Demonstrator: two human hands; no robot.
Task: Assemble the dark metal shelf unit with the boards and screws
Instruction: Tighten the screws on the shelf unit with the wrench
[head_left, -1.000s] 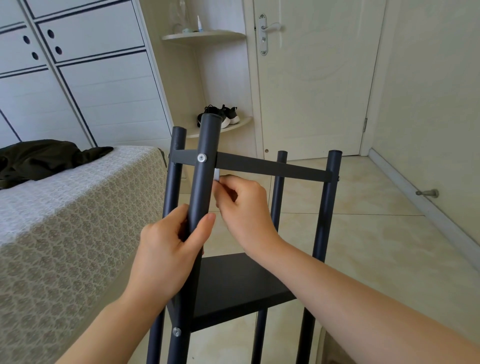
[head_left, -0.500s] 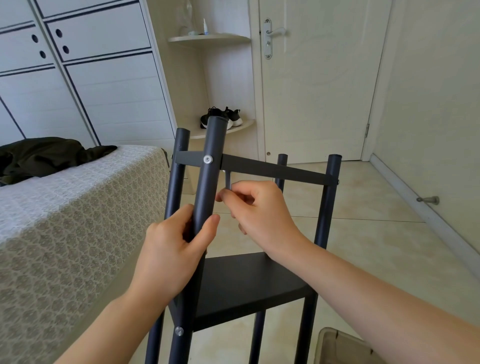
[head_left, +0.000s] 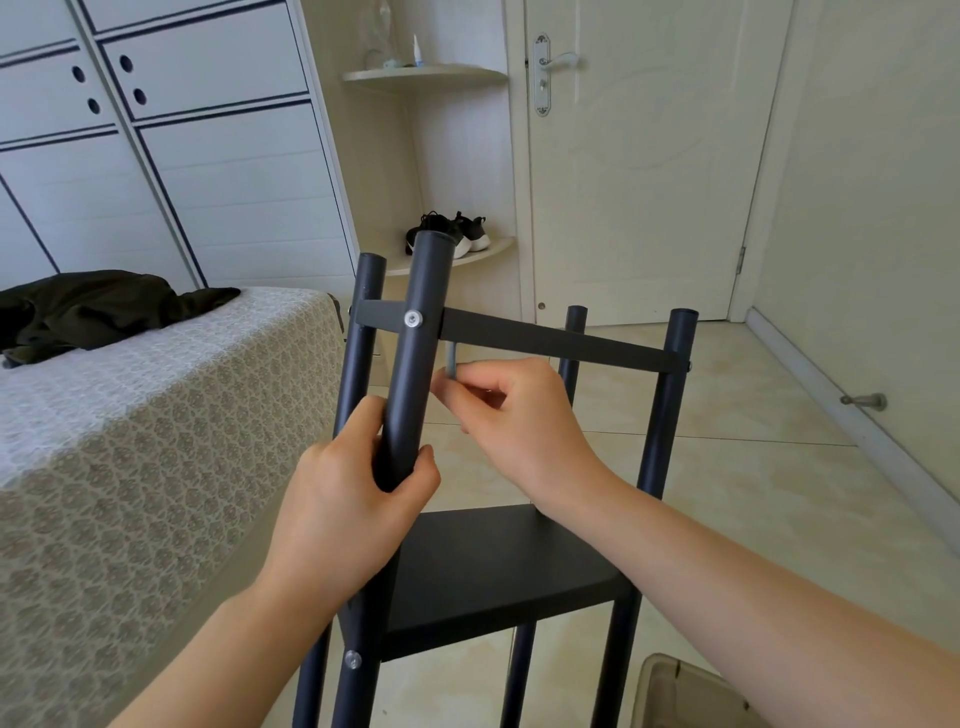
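Shelf unit (head_left: 667, 415): upright on the floor (head_left: 779, 493), just beside the bed (head_left: 156, 441) — four dark posts, a crossbar (head_left: 561, 343) near the top, a black board (head_left: 498, 566) lower down.
Left hand (head_left: 348, 514): grip wrapped round the nearest post (head_left: 413, 374), below its screw (head_left: 413, 318).
Right hand (head_left: 519, 415): grip pinched on a small grey key (head_left: 451, 361) — just under the crossbar.
Bed: patterned cover, a dark garment (head_left: 93, 306) on it.
Behind: door (head_left: 639, 182), shoes (head_left: 462, 234).

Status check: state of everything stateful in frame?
Left hand, grips post.
Right hand, pinches hex key below crossbar.
Hex key, upright.
Screw, seated in post.
Board, mounted on posts.
Door, closed.
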